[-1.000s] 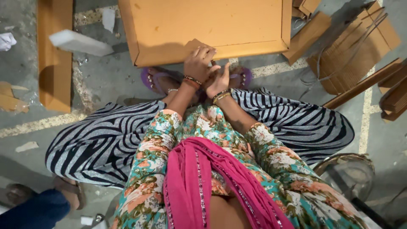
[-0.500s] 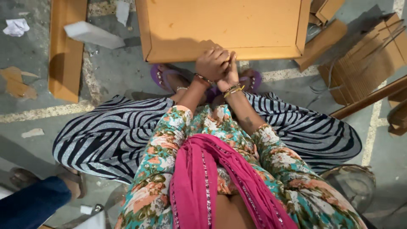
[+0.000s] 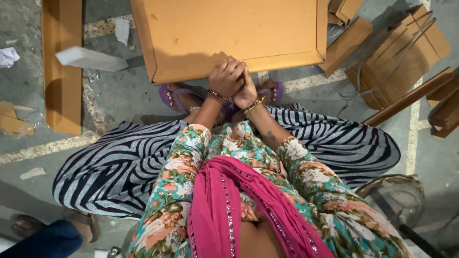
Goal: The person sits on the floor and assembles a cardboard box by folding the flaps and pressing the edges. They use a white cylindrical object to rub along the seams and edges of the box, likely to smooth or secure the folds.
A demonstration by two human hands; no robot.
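Hands at twelve o'clock: left hand (image 3: 224, 76) and right hand (image 3: 246, 91) press together, closed on the near edge of the cardboard tray (image 3: 229, 33); its side walls look folded, with this edge unfinished.

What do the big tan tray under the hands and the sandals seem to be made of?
The tan tray looks like cardboard: matte brown, with folded raised edges. Both hands, left hand and right hand, press on its near rim. The purple sandals look like rubber or foam, smooth and dull; the view leaves open which.
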